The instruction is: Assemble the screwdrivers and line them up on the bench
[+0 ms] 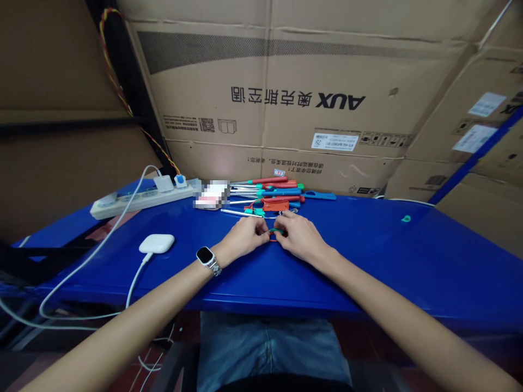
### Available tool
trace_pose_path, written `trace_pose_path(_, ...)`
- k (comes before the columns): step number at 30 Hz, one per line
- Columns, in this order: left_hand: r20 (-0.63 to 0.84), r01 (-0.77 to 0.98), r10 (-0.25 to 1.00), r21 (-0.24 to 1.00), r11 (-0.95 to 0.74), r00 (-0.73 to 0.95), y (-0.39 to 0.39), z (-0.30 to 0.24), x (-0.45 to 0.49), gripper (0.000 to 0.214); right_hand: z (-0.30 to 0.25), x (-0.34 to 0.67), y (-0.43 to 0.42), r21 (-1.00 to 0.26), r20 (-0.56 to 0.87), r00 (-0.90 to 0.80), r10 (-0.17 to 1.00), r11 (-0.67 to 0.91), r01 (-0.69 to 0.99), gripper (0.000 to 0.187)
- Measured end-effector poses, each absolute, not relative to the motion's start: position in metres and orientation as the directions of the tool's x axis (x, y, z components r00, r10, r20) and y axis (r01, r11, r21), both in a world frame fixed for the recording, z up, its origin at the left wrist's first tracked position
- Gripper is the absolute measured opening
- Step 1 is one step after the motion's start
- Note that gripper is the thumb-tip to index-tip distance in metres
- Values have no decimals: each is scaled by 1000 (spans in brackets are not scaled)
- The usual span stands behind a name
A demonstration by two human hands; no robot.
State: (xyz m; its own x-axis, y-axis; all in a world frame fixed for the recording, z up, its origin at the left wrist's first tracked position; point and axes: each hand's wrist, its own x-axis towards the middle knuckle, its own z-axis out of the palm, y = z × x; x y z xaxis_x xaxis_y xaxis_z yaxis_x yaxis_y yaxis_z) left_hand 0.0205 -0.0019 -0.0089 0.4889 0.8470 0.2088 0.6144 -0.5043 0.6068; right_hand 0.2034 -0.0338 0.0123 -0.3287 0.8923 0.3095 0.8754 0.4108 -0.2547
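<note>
My left hand and my right hand meet over the blue table, fingers pinched together on a small green and red piece held between them. A smartwatch sits on my left wrist. Just beyond my hands lies a pile of screwdrivers with red, green and blue handles, and an orange tool rests at its near side.
A white power strip with plugs lies at the table's back left. A white charger case with its cable rests left of my hands. A small green piece lies at the right. Large cardboard boxes stand behind the table.
</note>
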Motion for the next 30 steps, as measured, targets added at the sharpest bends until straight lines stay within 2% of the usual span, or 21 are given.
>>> trace_pose_path(4,215,635,847,579,-512,487,-3,-8,20,8,11,203,-33,-271,302,-338,891,420,866,5)
trace_pose_path(11,236,671,837,509,-540,494,-9,-5,20,14,5,210,-26,-339,336,-424,841,528,778,11)
trace_pose_path(23,230,677,855,531,-510,464,-11,-2,21,17,5,214,-22,-429,355,-436,827,559,710,15)
trace_pose_path(30,216,698,869,524,-488,445,-12,-1,24,18,6,213,-21,-401,328,-429,842,535,744,17)
